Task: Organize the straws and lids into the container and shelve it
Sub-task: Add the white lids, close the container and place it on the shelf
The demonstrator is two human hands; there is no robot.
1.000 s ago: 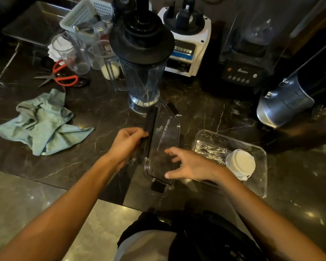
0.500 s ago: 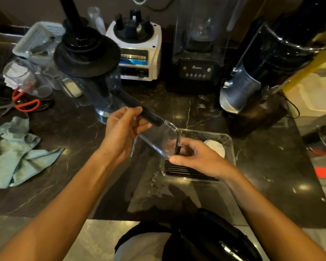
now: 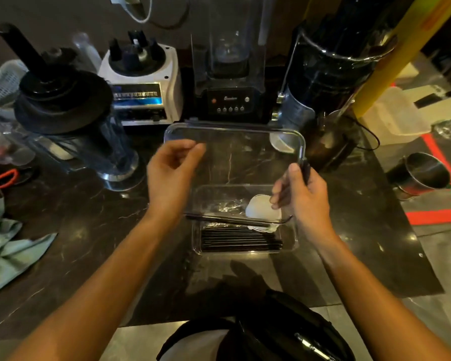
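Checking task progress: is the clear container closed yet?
Open. The clear lid is held above the container by the right hand; straws lie uncovered inside.

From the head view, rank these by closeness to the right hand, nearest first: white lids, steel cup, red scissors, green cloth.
Measured from the right hand:
1. White lids, in the clear container just to its left.
2. Steel cup, to its right, off the counter's edge.
3. Red scissors and green cloth, both at the far left; too close to call.
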